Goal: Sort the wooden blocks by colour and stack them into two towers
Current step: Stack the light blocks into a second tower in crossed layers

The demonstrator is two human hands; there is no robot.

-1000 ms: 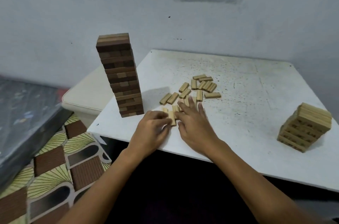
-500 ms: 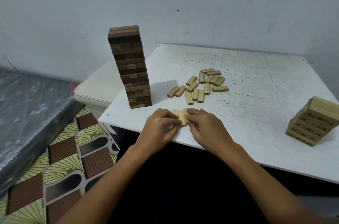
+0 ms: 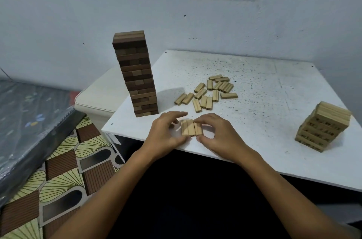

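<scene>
Between my two hands, at the near edge of the table (image 3: pixel 254 137), three pale blocks (image 3: pixel 191 127) lie side by side; my left hand (image 3: pixel 166 133) and right hand (image 3: pixel 217 134) pinch the row from either flank. Squeeze unevenly and I reckon the middle one pops out, or the row slides off the edge. Beyond my fingers lie the loose blocks (image 3: pixel 207 93). Far right stands the pale tower (image 3: pixel 323 126), already twisted; far left the dark tower (image 3: pixel 137 74), easily knocked.
</scene>
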